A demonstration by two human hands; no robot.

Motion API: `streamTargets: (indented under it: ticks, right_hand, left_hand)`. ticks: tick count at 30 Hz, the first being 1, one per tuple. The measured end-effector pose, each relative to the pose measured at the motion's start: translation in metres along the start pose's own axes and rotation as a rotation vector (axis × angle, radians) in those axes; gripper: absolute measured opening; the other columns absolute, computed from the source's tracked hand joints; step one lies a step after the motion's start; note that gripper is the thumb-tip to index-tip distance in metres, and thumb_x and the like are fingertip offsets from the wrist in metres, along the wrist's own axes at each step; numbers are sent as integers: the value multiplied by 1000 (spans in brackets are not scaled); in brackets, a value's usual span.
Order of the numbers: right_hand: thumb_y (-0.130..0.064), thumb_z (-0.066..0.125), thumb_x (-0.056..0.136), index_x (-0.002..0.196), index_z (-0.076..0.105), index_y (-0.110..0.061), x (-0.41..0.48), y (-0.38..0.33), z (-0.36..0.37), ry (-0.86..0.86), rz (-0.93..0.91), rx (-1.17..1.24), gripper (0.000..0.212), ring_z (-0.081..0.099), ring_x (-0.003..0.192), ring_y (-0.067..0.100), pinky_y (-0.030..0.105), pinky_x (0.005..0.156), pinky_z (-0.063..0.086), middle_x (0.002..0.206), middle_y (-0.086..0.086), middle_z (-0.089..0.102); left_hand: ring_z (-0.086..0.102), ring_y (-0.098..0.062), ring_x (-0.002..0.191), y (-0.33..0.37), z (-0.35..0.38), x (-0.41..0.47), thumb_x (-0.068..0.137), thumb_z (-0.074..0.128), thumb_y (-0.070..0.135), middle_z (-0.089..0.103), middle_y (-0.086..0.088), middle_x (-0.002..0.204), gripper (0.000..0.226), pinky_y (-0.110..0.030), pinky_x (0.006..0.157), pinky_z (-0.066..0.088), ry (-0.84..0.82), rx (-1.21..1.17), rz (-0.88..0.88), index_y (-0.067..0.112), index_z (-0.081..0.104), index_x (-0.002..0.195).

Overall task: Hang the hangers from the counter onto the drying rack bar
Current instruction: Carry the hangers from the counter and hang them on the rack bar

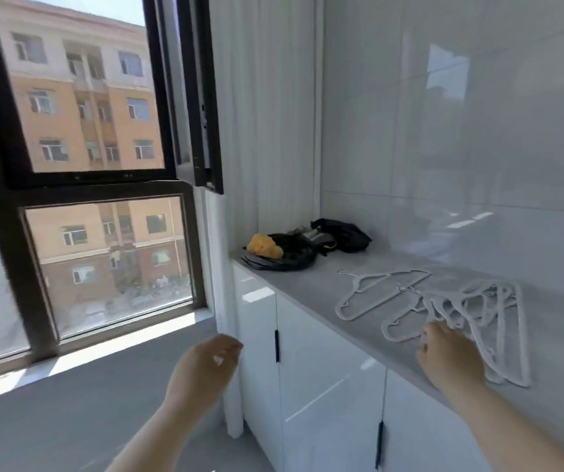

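Observation:
Several white hangers lie in a loose pile [488, 311] on the grey counter [308, 284], hooks pointing left. One more white hanger [372, 291] lies alone just left of the pile. My right hand [447, 356] rests on the near side of the pile, its fingers touching the hangers; whether they curl round one is hidden. My left hand [205, 366] hangs in the air left of the cabinet, fingers loosely curled, holding nothing. No drying rack bar shows in this view.
A black bag [345, 235] and a dark tray with a yellow sponge [265, 247] sit at the counter's far end. White cabinet doors [325, 386] with black handles stand below. A black-framed window [97, 178] with an opened sash is to the left, above a grey sill.

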State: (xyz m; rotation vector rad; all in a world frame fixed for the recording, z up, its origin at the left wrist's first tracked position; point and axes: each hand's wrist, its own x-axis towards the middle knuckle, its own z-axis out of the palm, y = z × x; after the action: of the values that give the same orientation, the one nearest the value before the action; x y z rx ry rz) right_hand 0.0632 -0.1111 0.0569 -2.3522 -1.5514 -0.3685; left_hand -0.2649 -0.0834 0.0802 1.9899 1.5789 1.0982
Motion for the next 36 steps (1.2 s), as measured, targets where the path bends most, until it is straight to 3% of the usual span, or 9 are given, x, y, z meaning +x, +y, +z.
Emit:
streamTargets:
  ticks: [6,9,14,17,19,23,26,31,36]
  right_hand:
    - [-23,46,91,115,52,-5,11,68,47,-65,252,69,31,45,119,29,34,96,36,124,13,53]
    - [-29,46,91,117,51,-7,14,74,55,-83,286,87,34,41,123,29,33,99,33,128,13,50]
    - [-25,52,89,123,51,-8,15,74,63,-35,297,93,38,39,129,28,35,104,30,136,13,47]
    - [-19,58,85,119,55,-4,16,74,65,17,328,135,37,41,128,31,39,104,31,133,17,50]
    - [-27,50,89,127,48,-12,17,74,66,-26,310,91,40,35,132,24,33,108,26,142,9,40]
    - [-38,35,94,134,33,-25,19,75,66,-58,322,47,43,22,138,14,25,111,19,150,-2,23]
    - [-39,33,94,135,32,-26,19,75,64,-64,321,46,42,19,138,12,25,112,18,151,-3,20]
    - [-38,30,95,134,33,-25,18,76,65,-71,327,15,41,17,139,12,26,113,15,152,-4,19]
    - [-37,31,94,134,34,-24,17,76,64,-76,326,24,41,18,139,13,26,112,16,152,-3,20]
  left_hand:
    - [55,-4,77,28,109,49,88,51,22,57,20,79,27,-13,61,39,-222,26,61,44,51,72]
    - [54,-7,90,38,152,76,89,49,24,58,13,98,17,-17,76,38,-286,90,96,35,60,97]
    - [48,-16,119,59,221,126,91,45,27,49,7,131,32,-24,90,38,-383,181,129,23,52,122]
    - [38,-20,127,73,253,157,92,43,28,39,3,139,39,-32,101,34,-396,244,141,19,45,130]
    - [33,-24,130,77,269,176,93,41,30,35,-3,141,44,-35,104,30,-424,303,98,14,38,134]
    - [37,-28,126,73,285,202,91,36,23,44,-10,133,36,-35,100,33,-413,503,28,9,43,123]
    - [38,-27,124,72,291,215,92,36,20,45,-10,130,32,-34,97,36,-392,601,42,9,44,121]
    - [45,-29,119,73,292,232,84,48,5,45,-13,127,34,-33,93,41,-519,697,-11,4,46,118]
    - [50,-24,88,55,280,245,87,44,22,56,-9,103,21,-26,73,40,-624,768,-26,5,52,97]
